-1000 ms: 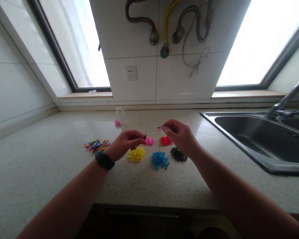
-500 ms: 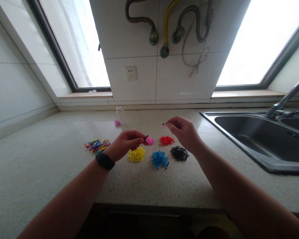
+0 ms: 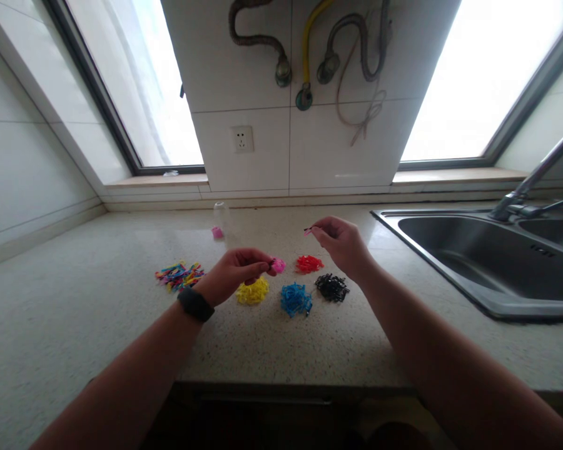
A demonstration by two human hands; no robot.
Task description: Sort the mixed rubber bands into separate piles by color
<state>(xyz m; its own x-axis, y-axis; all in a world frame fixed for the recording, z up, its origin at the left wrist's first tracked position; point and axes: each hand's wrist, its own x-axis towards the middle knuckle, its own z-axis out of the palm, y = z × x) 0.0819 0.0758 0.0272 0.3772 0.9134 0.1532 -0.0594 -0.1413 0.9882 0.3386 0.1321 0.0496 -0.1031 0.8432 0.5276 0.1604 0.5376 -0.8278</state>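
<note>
My left hand [image 3: 238, 273] is pinched on a small dark band, its fingertips beside the pink pile [image 3: 279, 266] of what look like small rubber bands. Higher and to the right, my right hand [image 3: 340, 244] pinches a small black and pink piece [image 3: 308, 230] that looks like bands too. Below it lies a red pile [image 3: 309, 264]. Yellow bands [image 3: 253, 291] are partly covered by my left hand. Blue bands [image 3: 296, 299] and black bands [image 3: 332, 287] are heaped nearer me. A mixed-colour pile [image 3: 178, 275] lies left of my left hand.
Behind the piles is a clear bottle-like container [image 3: 221, 215] with something pink [image 3: 216, 232] at it. The steel sink [image 3: 450, 262] and its faucet [image 3: 520, 197] are on the right. A wall socket [image 3: 243, 139] and hoses are at the back. The counter's front edge [image 3: 258, 381] runs below.
The view has shifted slightly, so the scene sits a little further left. Both hands keep nearly the same places and their pinches.
</note>
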